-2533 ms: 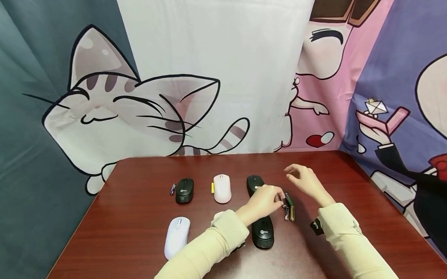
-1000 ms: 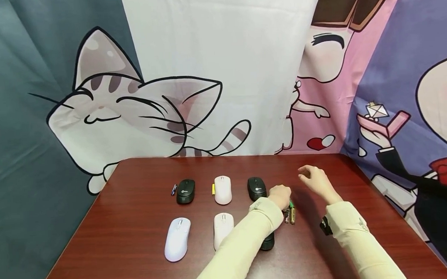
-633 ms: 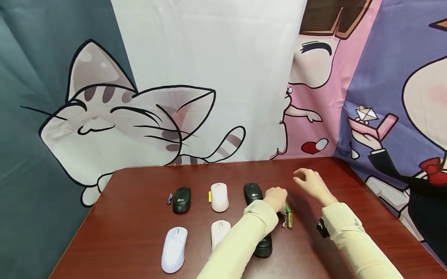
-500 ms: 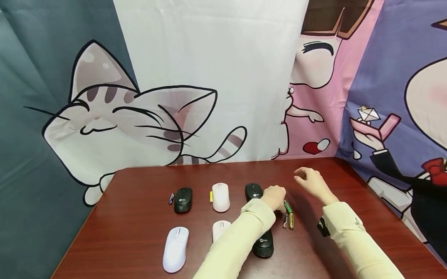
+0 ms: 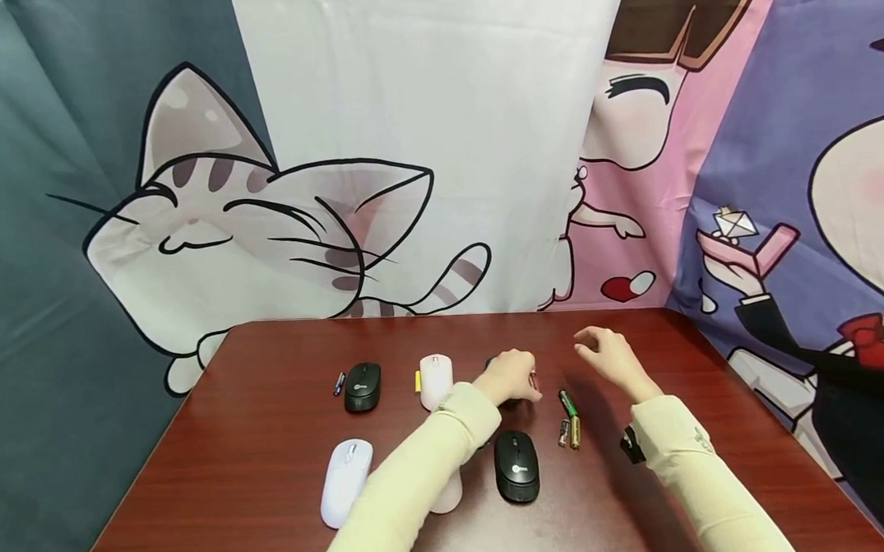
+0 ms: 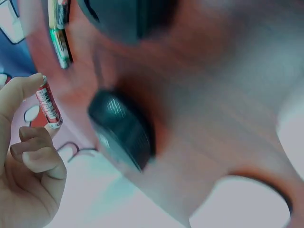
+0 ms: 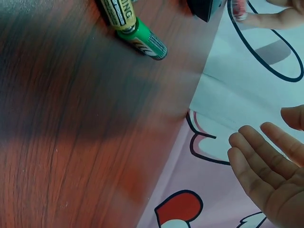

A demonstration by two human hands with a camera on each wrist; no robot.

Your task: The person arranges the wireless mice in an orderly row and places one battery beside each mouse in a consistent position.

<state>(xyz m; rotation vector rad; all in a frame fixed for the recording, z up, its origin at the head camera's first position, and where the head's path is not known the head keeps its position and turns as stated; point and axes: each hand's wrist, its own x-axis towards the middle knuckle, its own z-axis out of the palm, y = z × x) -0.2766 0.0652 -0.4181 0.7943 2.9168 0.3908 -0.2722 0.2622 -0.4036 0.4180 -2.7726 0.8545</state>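
Head view: on the brown wooden table (image 5: 222,500), a smooth black plastic mouse (image 5: 517,466) is seen up front. Past it, 3 tube-shaped metal batteries (image 5: 575,430), gold, dark and green, are laid close together. Farther off, a small red tube-shaped battery (image 6: 49,104) is pinched in the left hand (image 5: 507,378). Beyond, the right hand (image 5: 612,359) is held up with loose fingers.
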